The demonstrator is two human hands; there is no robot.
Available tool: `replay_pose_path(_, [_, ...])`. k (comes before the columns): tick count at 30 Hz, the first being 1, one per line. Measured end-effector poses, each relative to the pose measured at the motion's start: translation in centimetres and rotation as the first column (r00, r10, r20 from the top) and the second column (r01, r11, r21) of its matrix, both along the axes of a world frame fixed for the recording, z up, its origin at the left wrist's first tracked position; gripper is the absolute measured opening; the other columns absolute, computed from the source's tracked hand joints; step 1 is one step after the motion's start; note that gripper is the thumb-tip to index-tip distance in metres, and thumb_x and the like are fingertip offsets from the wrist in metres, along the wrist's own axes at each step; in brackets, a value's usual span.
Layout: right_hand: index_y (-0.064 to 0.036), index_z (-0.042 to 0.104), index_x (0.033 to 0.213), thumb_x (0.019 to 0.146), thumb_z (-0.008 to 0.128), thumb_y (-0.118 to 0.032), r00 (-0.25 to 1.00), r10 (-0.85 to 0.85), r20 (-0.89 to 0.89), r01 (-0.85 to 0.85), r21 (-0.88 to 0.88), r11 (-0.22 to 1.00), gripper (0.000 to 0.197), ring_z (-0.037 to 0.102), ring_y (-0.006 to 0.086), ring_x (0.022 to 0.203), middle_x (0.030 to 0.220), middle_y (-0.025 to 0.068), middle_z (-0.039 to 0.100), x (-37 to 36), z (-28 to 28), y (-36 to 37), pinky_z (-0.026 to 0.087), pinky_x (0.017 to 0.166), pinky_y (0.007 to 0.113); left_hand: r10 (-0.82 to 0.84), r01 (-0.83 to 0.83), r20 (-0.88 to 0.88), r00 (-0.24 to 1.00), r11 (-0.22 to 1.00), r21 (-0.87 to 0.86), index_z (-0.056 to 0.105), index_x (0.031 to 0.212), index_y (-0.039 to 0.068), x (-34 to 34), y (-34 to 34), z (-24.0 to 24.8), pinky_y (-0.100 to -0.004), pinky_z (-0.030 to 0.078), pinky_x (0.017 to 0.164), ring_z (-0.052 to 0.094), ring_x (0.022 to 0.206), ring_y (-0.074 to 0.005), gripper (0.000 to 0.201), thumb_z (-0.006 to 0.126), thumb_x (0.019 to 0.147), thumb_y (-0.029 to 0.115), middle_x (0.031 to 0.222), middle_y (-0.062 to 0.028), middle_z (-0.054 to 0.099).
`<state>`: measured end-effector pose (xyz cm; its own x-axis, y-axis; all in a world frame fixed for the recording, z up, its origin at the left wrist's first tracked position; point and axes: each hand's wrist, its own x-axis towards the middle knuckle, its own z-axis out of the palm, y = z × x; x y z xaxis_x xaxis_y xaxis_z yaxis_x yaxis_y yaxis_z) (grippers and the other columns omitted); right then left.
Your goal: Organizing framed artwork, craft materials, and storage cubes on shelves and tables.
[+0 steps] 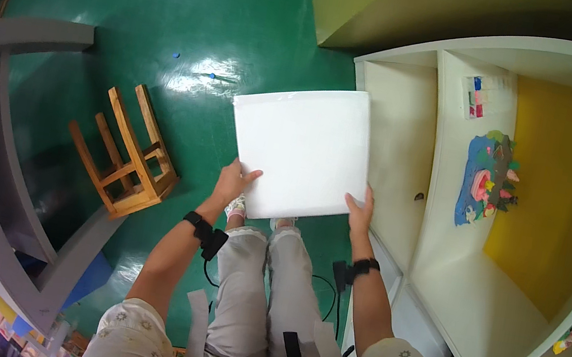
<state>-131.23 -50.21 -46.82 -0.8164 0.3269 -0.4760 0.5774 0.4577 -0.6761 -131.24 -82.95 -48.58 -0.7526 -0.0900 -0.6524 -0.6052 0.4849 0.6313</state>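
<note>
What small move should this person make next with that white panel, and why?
Perhaps slide both hands a little farther forward along the sides of the white panel. The left hand and the right hand both grip it near its closer end, thumbs on top, while most of it reaches out beyond them, so a more central hold would likely be steadier.

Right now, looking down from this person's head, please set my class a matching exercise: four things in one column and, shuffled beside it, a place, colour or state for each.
Things
1. White panel
2. Wooden stool
3. Colourful model
4. Wrist straps

Places, colours or states
A. Inside the white shelf unit on the right
B. Black
C. Held between the left hand and right hand
D. Off to the person's left, untouched

Right pairs: 1-C, 2-D, 3-A, 4-B
</note>
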Motion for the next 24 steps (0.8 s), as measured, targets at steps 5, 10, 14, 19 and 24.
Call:
replay_pose_path(5, [-0.0001, 0.039, 0.122, 0.071, 0.065, -0.013, 0.946, -0.321, -0.043, 0.315, -0.1, 0.944, 0.059, 0.04, 0.0243, 0.111, 0.118, 0.0137, 0.043, -0.4, 7.3, 2.7, 0.033, 0.092, 0.033, -0.191, 0.193, -0.063, 0.98, 0.981, 0.027, 0.047, 0.093, -0.015, -6.5, 5.3, 5.6, -0.0429, 0.046, 0.063, 0.057, 0.07, -0.0415, 0.066, 0.064, 0.07, 0.044, 0.073, -0.0292, 0.056])
replay_pose_path(10, [0.0057, 0.037, 0.121, 0.073, 0.066, -0.017, 0.824, -0.522, -0.219, 0.555, 0.135, 0.821, 0.06, 0.043, 0.0216, 0.108, 0.122, 0.0142, 0.042, -2.0, 3.7, 5.9, 0.037, 0.087, 0.03, -0.313, 0.316, -0.116, 0.943, 0.949, 0.008, 0.048, 0.09, -0.014, -11.6, 12.4, 3.9, -0.043, 0.046, 0.061, 0.057, 0.069, -0.0396, 0.063, 0.066, 0.068, 0.042, 0.071, -0.0285, 0.056])
replay_pose_path(14, [0.0001, 0.031, 0.124, 0.072, 0.067, -0.02, 0.511, -0.85, -0.124, 0.857, 0.005, 0.515, 0.067, 0.045, 0.0258, 0.102, 0.122, 0.0144, 0.04, -0.2, 1.6, 5.7, 0.041, 0.082, 0.037, -0.231, 0.266, -0.153, 0.961, 0.921, 0.285, 0.046, 0.097, -0.012, -13.1, 19.9, 4.0, -0.0401, 0.047, 0.058, 0.059, 0.066, -0.0358, 0.051, 0.065, 0.073, 0.029, 0.073, -0.0261, 0.057])
replay_pose_path(19, [-0.0058, 0.032, 0.126, 0.074, 0.065, -0.018, 0.647, -0.711, 0.274, 0.758, -0.14, 0.636, 0.062, 0.049, 0.0197, 0.095, 0.122, 0.008, 0.041, 3.6, 5.4, 1.8, 0.043, 0.07, 0.029, -0.365, 0.476, -0.306, 0.879, 0.642, 0.601, 0.021, 0.131, 0.002, -12.4, 24.3, 3.2, -0.0379, 0.042, 0.081, 0.047, 0.104, -0.0339, 0.066, 0.057, 0.076, 0.01, 0.126, -0.0234, 0.036])
replay_pose_path(24, [-0.0022, 0.049, 0.113, 0.078, 0.06, -0.016, 0.912, -0.119, 0.392, 0.28, -0.385, 0.879, 0.04, 0.053, 0.0146, 0.09, 0.103, 0.0061, 0.055, 9.1, 14.7, 3.2, 0.042, 0.077, 0.027, -0.415, 0.344, 0.0, 0.91, 0.753, 0.561, 0.052, 0.107, -0.001, -7.9, 15.7, 4.9, -0.0297, 0.045, 0.078, 0.057, 0.09, -0.0209, 0.037, 0.054, 0.081, 0.024, 0.099, -0.0159, 0.058])
